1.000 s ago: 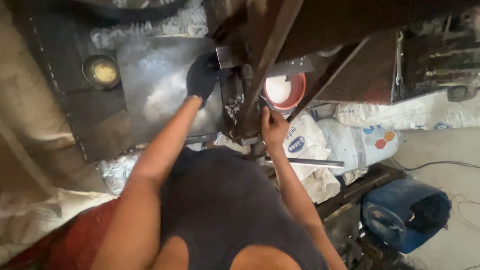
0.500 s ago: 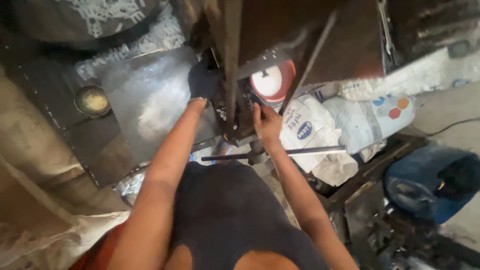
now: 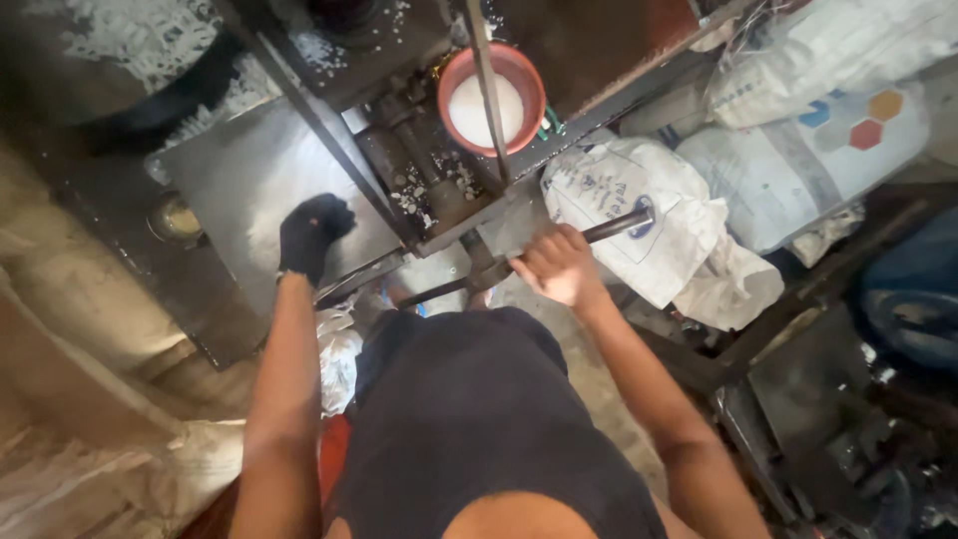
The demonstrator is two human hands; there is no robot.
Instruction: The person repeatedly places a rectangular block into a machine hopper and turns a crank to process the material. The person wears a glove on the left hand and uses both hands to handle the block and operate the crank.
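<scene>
This is a small, rough workshop, not a home or office. A heavy, rust-stained steel press machine [image 3: 419,190] with angled frame bars fills the middle, white granules scattered over its top. A long dark metal lever bar [image 3: 609,225] juts from it. Beside it lies a scuffed grey sheet-metal table [image 3: 249,190], dusted with white powder. A round red plastic bowl of white powder [image 3: 492,100] sits on the machine. To the right, bulging white woven sacks [image 3: 639,220] of raw material are piled together, next to a blue plastic drum [image 3: 908,289]. The floor is bare, dirty concrete [image 3: 589,369], and worn brown sackcloth [image 3: 90,439] covers the left side.
</scene>
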